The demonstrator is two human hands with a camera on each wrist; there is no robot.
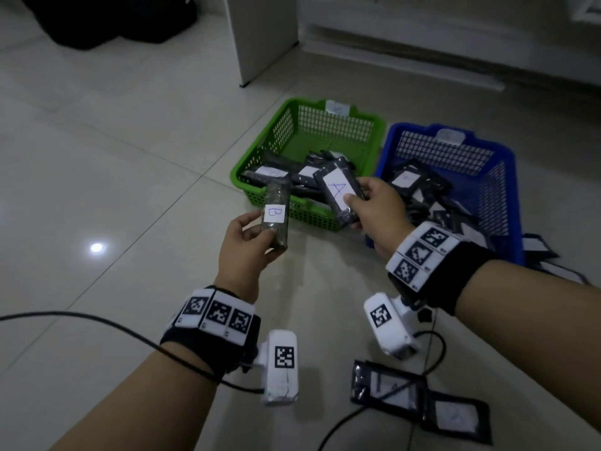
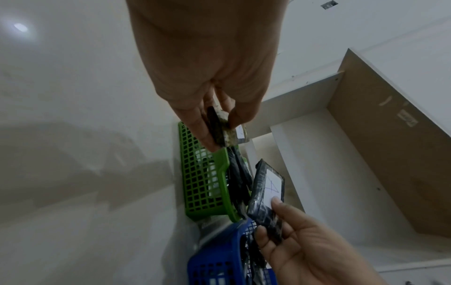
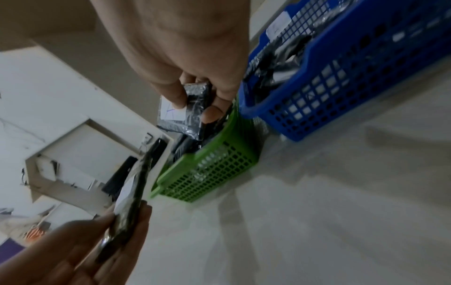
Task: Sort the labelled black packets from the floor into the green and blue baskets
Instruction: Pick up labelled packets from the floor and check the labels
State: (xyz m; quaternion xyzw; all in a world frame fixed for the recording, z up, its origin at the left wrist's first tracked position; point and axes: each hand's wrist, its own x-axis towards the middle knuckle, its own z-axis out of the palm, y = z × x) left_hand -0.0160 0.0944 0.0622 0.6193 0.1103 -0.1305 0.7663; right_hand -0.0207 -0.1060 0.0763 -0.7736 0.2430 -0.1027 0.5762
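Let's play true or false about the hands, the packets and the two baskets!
1. The left hand holds the B packet. True.
2. The right hand is empty. False: it holds the A packet.
3. The green basket has packets in it. True.
4. The blue basket sits left of the green one. False: it sits to its right.
5. No packets lie on the floor. False: floor packets lie near the person.
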